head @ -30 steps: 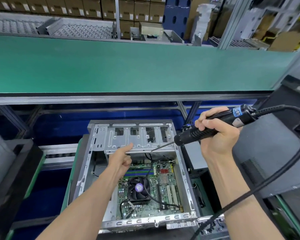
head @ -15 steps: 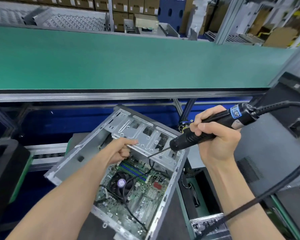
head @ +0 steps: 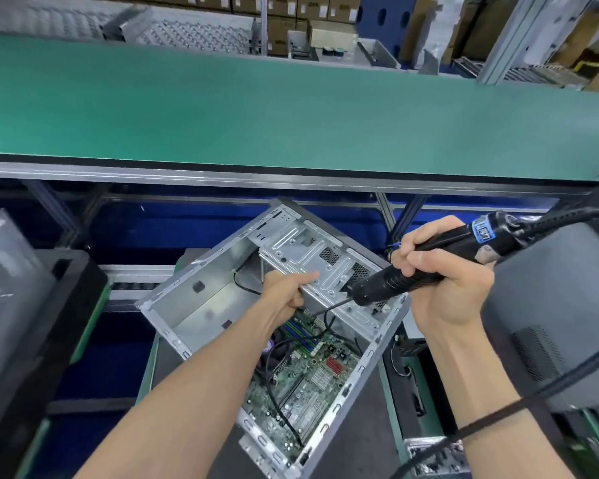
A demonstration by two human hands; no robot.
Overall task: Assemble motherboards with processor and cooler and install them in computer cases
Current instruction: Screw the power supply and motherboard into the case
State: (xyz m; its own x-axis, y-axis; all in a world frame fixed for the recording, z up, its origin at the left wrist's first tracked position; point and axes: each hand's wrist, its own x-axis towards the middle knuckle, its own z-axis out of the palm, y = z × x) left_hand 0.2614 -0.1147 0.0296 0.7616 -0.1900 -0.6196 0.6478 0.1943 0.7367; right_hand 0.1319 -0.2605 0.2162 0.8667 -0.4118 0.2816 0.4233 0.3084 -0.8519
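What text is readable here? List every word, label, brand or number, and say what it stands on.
None can be read with certainty.
Blue label on the electric screwdriver gripped by the right hand: white lettering, too blurred to read.
White labels on the cardboard boxes behind the green conveyor belt: too small to read.
Motherboard in the computer case held by the left hand: markings too small to read.

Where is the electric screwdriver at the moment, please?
In the head view it is right of centre: the right hand grips the electric screwdriver above the open computer case, its bit pointing down-left toward the drive bracket.
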